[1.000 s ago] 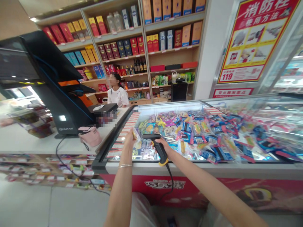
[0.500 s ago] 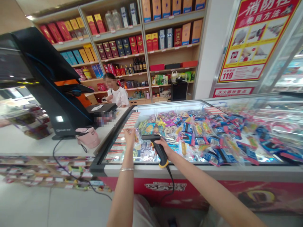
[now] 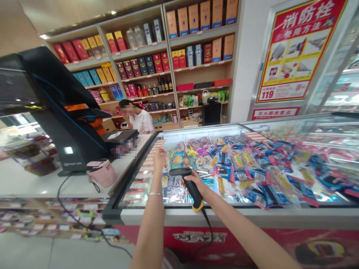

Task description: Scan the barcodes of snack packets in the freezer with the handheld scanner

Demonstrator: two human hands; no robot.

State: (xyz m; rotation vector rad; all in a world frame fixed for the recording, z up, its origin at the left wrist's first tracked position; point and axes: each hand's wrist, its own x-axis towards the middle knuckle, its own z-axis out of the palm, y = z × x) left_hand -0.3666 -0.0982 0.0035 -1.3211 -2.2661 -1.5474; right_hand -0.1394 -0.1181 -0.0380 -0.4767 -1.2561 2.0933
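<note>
My right hand is wrapped round the black and yellow barcode scanner, its head level and pointing left, its cable hanging down from the handle. To its left, my left hand is raised over the freezer with the fingers curled in. A sliver of a small wrapped packet shows at that hand's right side, mostly hidden behind it. Below both hands, under the glass top of the chest freezer, lie many wrapped ice creams in blue, pink, purple and clear packs.
A black checkout terminal stands on the white counter at left, beside a pink pouch. A person in a white shirt is behind the counter. Shelves with boxes and bottles fill the back wall.
The view has shifted, so the scene sits slightly lower. My left hand has turned and now covers most of the packet. The scanner stays in my right hand. The other person's head has lowered.
</note>
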